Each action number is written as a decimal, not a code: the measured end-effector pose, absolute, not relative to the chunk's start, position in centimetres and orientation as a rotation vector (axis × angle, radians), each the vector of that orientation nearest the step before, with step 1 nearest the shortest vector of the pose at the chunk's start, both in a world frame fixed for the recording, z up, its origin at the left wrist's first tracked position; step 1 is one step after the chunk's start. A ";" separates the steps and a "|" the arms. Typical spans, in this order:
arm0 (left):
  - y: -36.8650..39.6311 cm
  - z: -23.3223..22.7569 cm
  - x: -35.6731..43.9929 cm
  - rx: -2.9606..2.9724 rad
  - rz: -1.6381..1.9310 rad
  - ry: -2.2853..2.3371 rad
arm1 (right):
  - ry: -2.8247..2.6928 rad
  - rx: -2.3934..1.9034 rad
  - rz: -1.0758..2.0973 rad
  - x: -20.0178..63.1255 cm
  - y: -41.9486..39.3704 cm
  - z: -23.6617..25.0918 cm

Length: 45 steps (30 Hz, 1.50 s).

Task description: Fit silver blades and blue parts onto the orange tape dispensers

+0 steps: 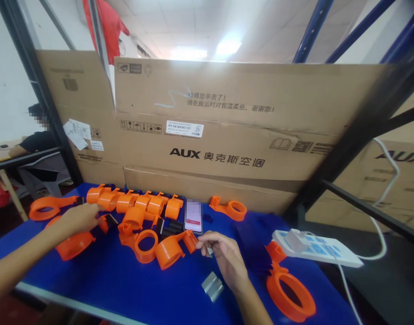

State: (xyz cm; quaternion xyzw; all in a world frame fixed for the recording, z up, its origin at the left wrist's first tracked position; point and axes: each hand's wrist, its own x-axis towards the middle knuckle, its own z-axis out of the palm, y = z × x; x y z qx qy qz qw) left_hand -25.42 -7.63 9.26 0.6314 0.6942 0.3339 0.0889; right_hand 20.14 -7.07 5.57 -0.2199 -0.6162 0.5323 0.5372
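My left hand [81, 217] reaches over orange tape dispensers, its fingers bent. Beneath its wrist lies the ring of one tape dispenser [75, 247]; a black-ended orange handle shows beside the fingers, and my grip is hidden. My right hand [225, 257] has curled fingers, their tips at the handle end of another tape dispenser [169, 253]. A small silvery bit shows under these fingers; I cannot tell whether they hold it. Below them lies a bent metal piece [213, 287]. One more tape dispenser [146, 246] lies between my hands.
Several tape dispensers [155, 205] form a row at the back of the blue table [132, 289]. A phone [193, 216] lies beside black parts. At right are a large tape dispenser [291, 295] and a white power strip [317, 248]. A cardboard wall [223, 135] stands behind.
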 end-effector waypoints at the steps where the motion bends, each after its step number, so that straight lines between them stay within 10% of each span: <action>1: -7.4 9.5 -25.2 1.978 0.902 2.116 | -1.461 -0.528 1.267 20.2 -7.0 5.5; 11: -10.8 6.6 -15.5 2.716 0.418 1.416 | -1.740 -0.721 0.947 20.0 -6.3 4.7; 16: -11.8 2.9 -10.0 2.730 0.588 1.410 | -1.993 -1.057 0.415 19.6 -5.8 3.9; 25: -12.2 0.1 -5.2 2.751 1.005 1.413 | -1.915 -1.134 0.355 20.4 -5.2 3.8; 38: -13.2 -3.2 -1.1 2.351 1.779 1.040 | -1.559 -0.752 1.304 19.0 -6.3 4.0; 45: -12.6 -1.4 2.8 1.771 1.643 0.857 | -1.160 -0.967 1.189 20.7 -5.0 4.0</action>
